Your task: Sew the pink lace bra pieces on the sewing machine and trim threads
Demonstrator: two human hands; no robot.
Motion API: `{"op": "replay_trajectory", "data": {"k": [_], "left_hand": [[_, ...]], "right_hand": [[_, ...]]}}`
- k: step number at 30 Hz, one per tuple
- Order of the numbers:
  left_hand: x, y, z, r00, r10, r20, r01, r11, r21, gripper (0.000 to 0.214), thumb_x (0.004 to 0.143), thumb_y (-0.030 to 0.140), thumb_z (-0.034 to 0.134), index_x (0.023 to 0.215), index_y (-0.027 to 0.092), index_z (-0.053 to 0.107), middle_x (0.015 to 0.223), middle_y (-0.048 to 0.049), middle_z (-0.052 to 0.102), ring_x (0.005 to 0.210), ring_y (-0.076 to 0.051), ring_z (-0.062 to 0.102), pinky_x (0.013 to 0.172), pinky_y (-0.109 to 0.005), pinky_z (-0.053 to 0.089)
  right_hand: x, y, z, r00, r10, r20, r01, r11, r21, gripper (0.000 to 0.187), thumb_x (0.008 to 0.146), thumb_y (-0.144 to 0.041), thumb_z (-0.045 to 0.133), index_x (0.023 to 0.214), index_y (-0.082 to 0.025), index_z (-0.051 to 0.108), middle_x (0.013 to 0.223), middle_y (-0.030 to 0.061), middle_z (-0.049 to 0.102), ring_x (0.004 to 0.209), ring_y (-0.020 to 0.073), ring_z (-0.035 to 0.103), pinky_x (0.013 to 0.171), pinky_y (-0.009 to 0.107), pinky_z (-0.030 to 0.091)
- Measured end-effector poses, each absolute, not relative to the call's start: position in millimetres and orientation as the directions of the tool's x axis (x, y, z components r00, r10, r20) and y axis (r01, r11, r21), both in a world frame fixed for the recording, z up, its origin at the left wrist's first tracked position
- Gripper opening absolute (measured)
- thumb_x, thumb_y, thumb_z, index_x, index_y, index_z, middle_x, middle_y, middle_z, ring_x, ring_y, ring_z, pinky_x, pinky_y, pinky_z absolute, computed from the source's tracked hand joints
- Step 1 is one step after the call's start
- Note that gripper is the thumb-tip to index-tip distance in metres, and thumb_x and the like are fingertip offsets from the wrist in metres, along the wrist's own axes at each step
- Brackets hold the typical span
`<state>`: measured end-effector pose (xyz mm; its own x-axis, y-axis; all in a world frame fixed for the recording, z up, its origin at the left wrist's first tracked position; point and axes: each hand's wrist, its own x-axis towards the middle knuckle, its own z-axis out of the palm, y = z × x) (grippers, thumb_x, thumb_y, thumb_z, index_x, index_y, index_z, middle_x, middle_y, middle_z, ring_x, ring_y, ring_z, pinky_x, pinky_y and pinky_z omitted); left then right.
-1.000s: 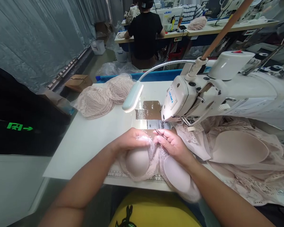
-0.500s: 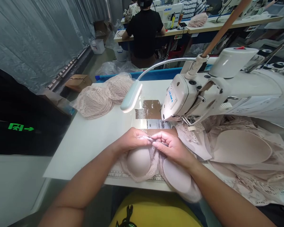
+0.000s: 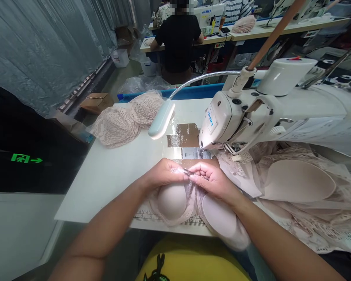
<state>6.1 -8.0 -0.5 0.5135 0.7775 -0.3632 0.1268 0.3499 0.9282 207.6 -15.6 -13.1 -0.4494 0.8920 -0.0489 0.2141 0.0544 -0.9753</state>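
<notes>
A pale pink lace bra (image 3: 172, 201) with smooth moulded cups hangs over the table's front edge. My left hand (image 3: 163, 173) is closed on its upper lace edge, thumb and fingers pinching the fabric. Close beside it, my right hand (image 3: 209, 179) is closed round a slim dark metal tool (image 3: 187, 171), whose tip meets the lace at my left fingertips. It looks like small thread snips or tweezers; most of it is hidden in the fingers. The bra's second cup (image 3: 219, 214) lies below my right wrist.
A white sewing machine (image 3: 222, 117) stands just beyond my right hand, with a lamp (image 3: 161, 119) on a bendy neck. More pink lace pieces (image 3: 301, 181) are heaped at right; lace cups (image 3: 117, 125) lie at back left. A ruler strip (image 3: 143, 215) edges the table. A person (image 3: 179, 43) sits ahead.
Both hands stay nearly in place on the bra. The metal tool shows a little more between the fingertips, and the right fingers have shifted slightly.
</notes>
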Motion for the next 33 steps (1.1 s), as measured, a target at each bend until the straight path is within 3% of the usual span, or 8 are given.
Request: {"op": "replay_trajectory", "data": {"k": [10,17,20,22,25,28,30,33], "left_hand": [[10,-7,-2,0.525,0.768,-0.366,0.195,0.31,0.93,0.038,0.067,0.041,0.076,0.061,0.011,0.054,0.058,0.0037,0.038,0.057,-0.008,0.037,0.051,-0.021,0.028],[7,-5,-4,0.531,0.768,-0.357,0.208,0.29,0.934,0.034,0.07,0.043,0.073,0.079,0.01,0.069,0.067,-0.0022,0.059,0.062,-0.012,0.052,0.056,-0.023,0.04],[-1,2,-9,0.542,0.78,-0.314,0.185,0.253,0.95,0.039,0.08,0.049,0.062,0.092,0.013,0.072,0.09,-0.0076,0.068,0.085,-0.018,0.06,0.075,-0.028,0.046],[-10,7,-13,0.518,0.794,-0.317,0.151,0.28,0.948,0.047,0.086,0.055,0.052,0.098,0.014,0.072,0.104,-0.0092,0.069,0.101,-0.021,0.059,0.09,-0.032,0.042],[-26,15,-17,0.544,0.744,-0.388,0.081,0.414,0.907,0.063,0.087,0.064,0.04,0.114,0.013,0.066,0.105,-0.0112,0.07,0.105,-0.024,0.06,0.096,-0.037,0.04],[-37,18,-16,0.606,0.682,-0.409,0.019,0.501,0.865,0.073,0.085,0.069,0.038,0.126,0.011,0.057,0.099,-0.0123,0.072,0.1,-0.025,0.063,0.094,-0.038,0.041],[-41,17,-12,0.631,0.671,-0.389,0.007,0.496,0.868,0.075,0.084,0.069,0.039,0.129,0.011,0.054,0.099,-0.0125,0.072,0.1,-0.025,0.063,0.094,-0.038,0.041],[-42,14,-6,0.614,0.7,-0.365,0.08,0.404,0.911,0.069,0.085,0.065,0.045,0.13,0.014,0.054,0.103,-0.0122,0.071,0.104,-0.024,0.061,0.094,-0.037,0.04]], "right_hand": [[199,-15,-9,-0.434,0.9,-0.035,0.284,0.1,-0.954,0.019,0.083,-0.037,0.059,0.081,-0.019,0.063,0.082,0.0046,0.066,0.077,0.0196,0.062,0.07,0.033,0.05],[203,-12,-17,-0.334,0.938,-0.095,0.128,-0.054,-0.99,0.034,0.08,-0.047,0.059,0.097,-0.018,0.056,0.07,-0.0002,0.06,0.062,0.0147,0.057,0.059,0.029,0.046],[209,-10,-10,-0.327,0.938,-0.12,0.287,-0.023,-0.958,0.042,0.075,-0.049,0.062,0.103,-0.017,0.058,0.077,0.0028,0.064,0.068,0.0175,0.06,0.062,0.03,0.047],[217,-12,0,-0.304,0.945,-0.123,0.508,0.051,-0.86,0.041,0.075,-0.05,0.061,0.101,-0.018,0.062,0.082,0.0045,0.066,0.073,0.0206,0.061,0.065,0.032,0.047],[237,-18,16,-0.309,0.936,-0.168,0.766,0.139,-0.628,0.04,0.079,-0.053,0.056,0.105,-0.023,0.065,0.094,0.005,0.07,0.079,0.0235,0.064,0.064,0.032,0.047],[258,-28,22,-0.313,0.915,-0.256,0.874,0.172,-0.454,0.046,0.081,-0.054,0.052,0.118,-0.027,0.059,0.113,0.0055,0.067,0.087,0.0257,0.066,0.065,0.032,0.048],[267,-33,19,-0.277,0.913,-0.298,0.925,0.17,-0.339,0.051,0.08,-0.052,0.054,0.122,-0.024,0.056,0.114,0.0075,0.067,0.09,0.0282,0.065,0.066,0.033,0.048],[269,-40,11,-0.275,0.906,-0.322,0.952,0.208,-0.227,0.032,0.083,-0.045,0.051,0.103,-0.022,0.061,0.096,0.007,0.071,0.082,0.0265,0.065,0.06,0.031,0.044]]}}
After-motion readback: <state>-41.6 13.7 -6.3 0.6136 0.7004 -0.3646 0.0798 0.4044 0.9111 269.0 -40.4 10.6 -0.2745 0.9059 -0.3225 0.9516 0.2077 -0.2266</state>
